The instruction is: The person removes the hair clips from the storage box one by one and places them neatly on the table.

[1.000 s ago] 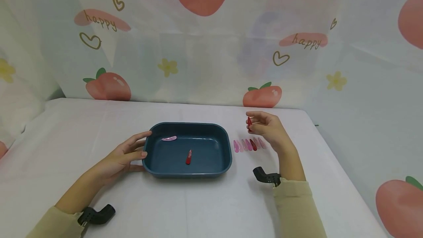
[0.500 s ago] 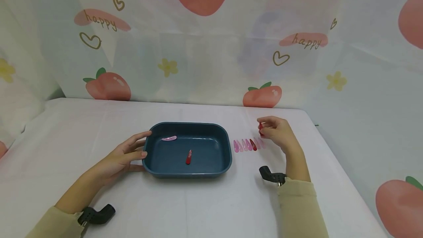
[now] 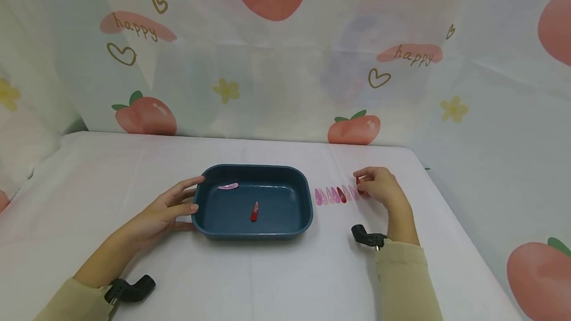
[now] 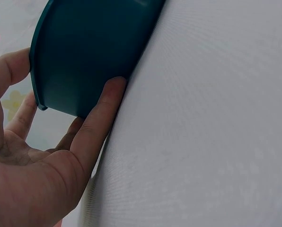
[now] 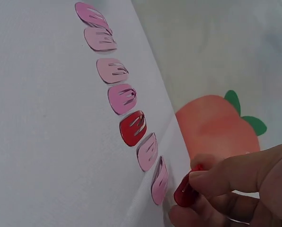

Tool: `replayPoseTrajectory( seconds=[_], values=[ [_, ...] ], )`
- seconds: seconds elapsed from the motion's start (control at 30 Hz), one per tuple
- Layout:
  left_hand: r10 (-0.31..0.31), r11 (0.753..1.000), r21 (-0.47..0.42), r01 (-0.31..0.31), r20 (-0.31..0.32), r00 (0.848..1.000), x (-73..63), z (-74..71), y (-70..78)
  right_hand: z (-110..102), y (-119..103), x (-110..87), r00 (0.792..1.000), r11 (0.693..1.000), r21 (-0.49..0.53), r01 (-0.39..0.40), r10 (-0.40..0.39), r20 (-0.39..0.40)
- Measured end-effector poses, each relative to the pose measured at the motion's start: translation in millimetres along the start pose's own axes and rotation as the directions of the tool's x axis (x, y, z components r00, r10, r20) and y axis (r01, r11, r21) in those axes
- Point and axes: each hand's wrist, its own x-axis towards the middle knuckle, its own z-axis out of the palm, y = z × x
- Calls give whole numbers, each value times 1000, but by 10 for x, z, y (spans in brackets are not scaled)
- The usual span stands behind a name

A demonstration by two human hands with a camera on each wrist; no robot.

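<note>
My right hand (image 3: 379, 187) pinches a red snap hair clip (image 5: 186, 190) between thumb and fingers, at the right end of a row of clips. Several pink clips (image 3: 331, 195) and one red hair clip (image 3: 341, 194) lie side by side in that row on the white table. My left hand (image 3: 161, 212) touches the left end of a dark teal tray (image 3: 253, 236), its fingers at the rim and against the outer wall. Inside the tray lie a pink hair clip (image 3: 228, 186) and another red clip (image 3: 254, 212), apart from each other.
A white cloth (image 3: 134, 172) covers the table. Behind it hangs a backdrop (image 3: 285, 93) printed with peaches, hearts and flowers. The row of clips stands close to the tray's right side. Black wrist cameras (image 3: 368, 237) are strapped to both wrists.
My right hand has moved right and down toward the table with the red hair clip, reaching the right end of the row. The left hand and tray have stayed in place.
</note>
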Motion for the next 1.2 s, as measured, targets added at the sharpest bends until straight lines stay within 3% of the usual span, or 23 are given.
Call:
replayPoseTrajectory(
  seconds=[0.2,0.5,0.67,0.83,1.03,1.2],
  values=[
    [5,1000,-3,-5,7,1000,-5,-5,1,27,18,4,999,998,-56,-40,42,31],
    [6,1000,1,-6,6,1000,-7,-2,-3,30,-15,2,999,989,-139,-55,54,-11],
    [9,1000,-5,-9,9,1000,6,0,-5,53,-149,-52,997,992,-112,52,-58,-56],
    [0,1000,-4,0,1,1000,18,-6,3,154,-390,-105,973,976,11,216,-215,-79],
    [8,1000,-6,-8,8,1000,18,-1,23,365,-727,-186,922,908,159,388,-382,-69],
    [13,1000,-8,-13,17,1000,0,6,30,606,-947,-248,886,852,260,454,-463,-28]
  ],
)
